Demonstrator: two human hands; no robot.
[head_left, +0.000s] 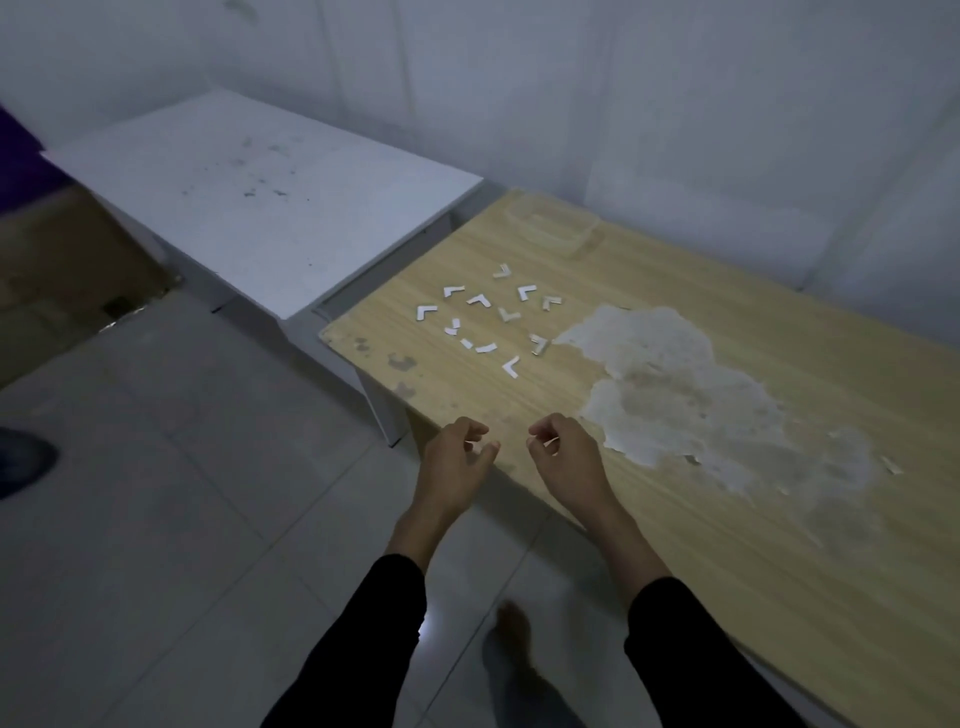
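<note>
Already a dozen-odd bent paper pieces are lying on the tabletop; right hand is pinching a pale strip; left hand is curling, grip unclear.

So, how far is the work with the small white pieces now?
About a dozen bent white pieces already lie on the wooden table. The right hand pinches a pale strip; the left hand is curled beside it. What remains is not visible.
</note>
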